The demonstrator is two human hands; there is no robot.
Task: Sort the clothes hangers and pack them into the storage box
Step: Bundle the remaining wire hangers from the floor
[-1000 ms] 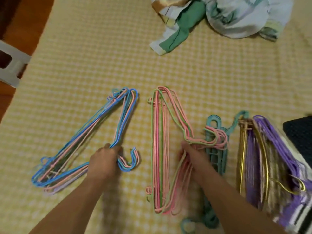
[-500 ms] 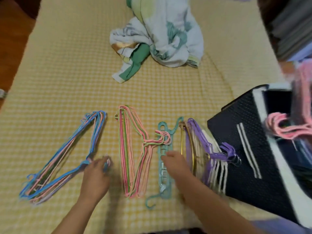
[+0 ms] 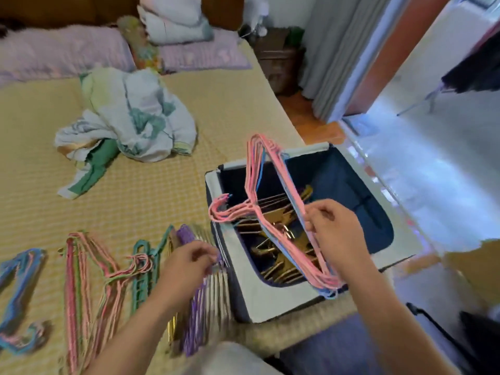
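Pink hangers [image 3: 273, 209] hang in a bundle over the open storage box [image 3: 400, 247], our right hand [image 3: 334, 234] pinching one side of them with curled fingers. Our left hand [image 3: 189, 266] curls onto the purple hangers [image 3: 193, 315] lying on the bed just beside the box. Half a second ago both hands rested among the sorted piles; since then the right has moved to the box, where gold hangers [image 3: 278, 255] lie inside.
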